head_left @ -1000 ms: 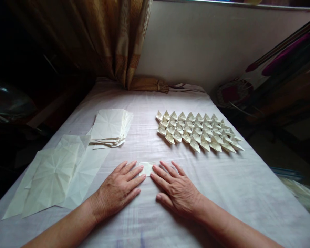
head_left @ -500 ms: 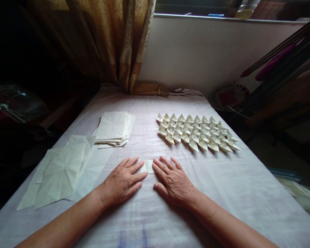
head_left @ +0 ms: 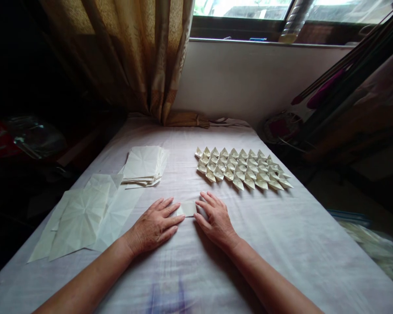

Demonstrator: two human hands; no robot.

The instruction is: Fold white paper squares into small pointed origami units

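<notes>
A small folded rectangle of white paper [head_left: 187, 209] lies flat on the cloth-covered table [head_left: 268, 244], between my two hands. My left hand [head_left: 157, 222] rests over its left end, palm down, fingers stretched out and touching the paper. At the right end, my right hand [head_left: 214, 218] has its fingers apart and slightly bent, with fingertips by the paper's edge; whether they touch it I cannot tell. Farther back on the right stand rows of small folded paper boats [head_left: 242, 168] with pointed ends.
A stack of creased paper squares [head_left: 142, 163] sits back left. Nearer, loose creased sheets [head_left: 81, 216] overlap along the left side. A gold curtain [head_left: 134, 56] hangs at the far edge beside the window. Plastic bags [head_left: 376, 248] lie beyond the right edge.
My right hand has drawn back a little from the paper, its fingers more bent. My left hand stays on the paper's left end. The camera view has tilted upward, showing more window.
</notes>
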